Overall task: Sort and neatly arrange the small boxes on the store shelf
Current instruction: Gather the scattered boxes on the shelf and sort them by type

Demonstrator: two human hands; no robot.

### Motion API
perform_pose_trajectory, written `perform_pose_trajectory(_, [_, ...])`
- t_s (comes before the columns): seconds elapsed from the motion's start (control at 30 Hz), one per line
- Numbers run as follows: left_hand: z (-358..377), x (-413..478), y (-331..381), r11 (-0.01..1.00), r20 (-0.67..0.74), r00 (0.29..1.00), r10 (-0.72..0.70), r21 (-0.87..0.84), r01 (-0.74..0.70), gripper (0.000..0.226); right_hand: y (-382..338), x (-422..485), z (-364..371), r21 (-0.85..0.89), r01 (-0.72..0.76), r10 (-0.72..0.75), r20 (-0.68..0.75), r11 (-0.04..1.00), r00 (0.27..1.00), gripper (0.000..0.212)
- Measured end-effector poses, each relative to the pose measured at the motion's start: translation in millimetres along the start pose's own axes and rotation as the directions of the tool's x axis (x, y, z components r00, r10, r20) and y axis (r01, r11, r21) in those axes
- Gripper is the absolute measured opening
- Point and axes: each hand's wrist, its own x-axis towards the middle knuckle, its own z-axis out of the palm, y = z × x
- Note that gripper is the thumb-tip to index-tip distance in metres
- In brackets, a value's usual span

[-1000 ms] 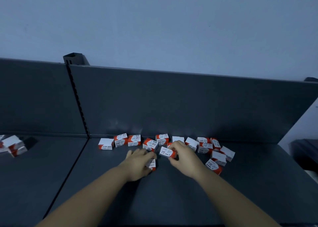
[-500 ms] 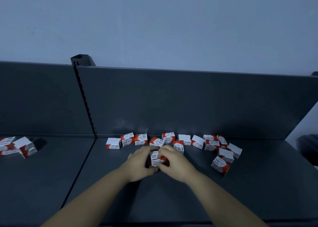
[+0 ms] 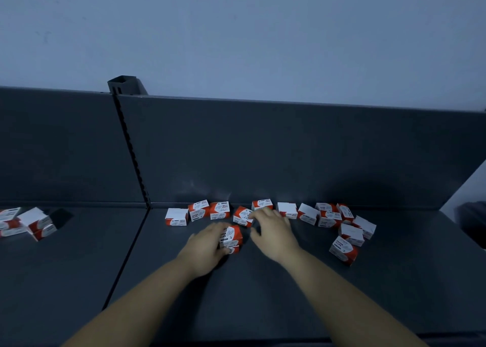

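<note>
A: In the head view, how far is the sorting?

B: Only at the beginning, I think. On the shelf (image 3: 263, 307) a back row (image 3: 221, 210) of small red and white boxes lies along the back panel (image 3: 289, 149), but it is not straight. Some show a white side, some a red one, and one tilted box (image 3: 243, 216) sits in front of the line. At the right a loose cluster (image 3: 349, 232) is heaped. A left group (image 3: 34, 223) on the next shelf section is also in disorder.

A: And what is already done?

B: One small stack (image 3: 231, 237), two boxes one upon the other, stands in front of the row near the middle. The left hand (image 3: 207, 244) grips it, with its fingers (image 3: 217, 227) curled round the left side.

A: The right hand (image 3: 273, 231)?

B: It holds nothing. Its fingers (image 3: 260, 212) are spread and nearly straight, over the tilted box and the row. The hand is blurred, so I cannot say whether it touches a box.

A: What differs from half a second ago?

B: Then both hands were closed together round a box at the centre. Now the right hand has let go and gone toward the row, and the left hand alone keeps the stack. The other boxes lie as before.
</note>
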Motion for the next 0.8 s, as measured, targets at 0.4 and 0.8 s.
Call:
perform_pose_trajectory(0.4, [-6, 2, -9, 0.997, 0.057, 0.998, -0.012, 0.071, 0.008, 0.055, -24, 30, 28, -0.201, -0.063, 0.088, 0.117, 0.978, 0.989, 0.039])
perform_pose_trajectory(0.8, [-4, 10, -12, 0.999, 0.075, 0.997, -0.022, 0.041, 0.019, 0.057, 13, 8, 7, -0.059, -0.478, 0.472, -0.097, 0.876, 0.876, 0.048])
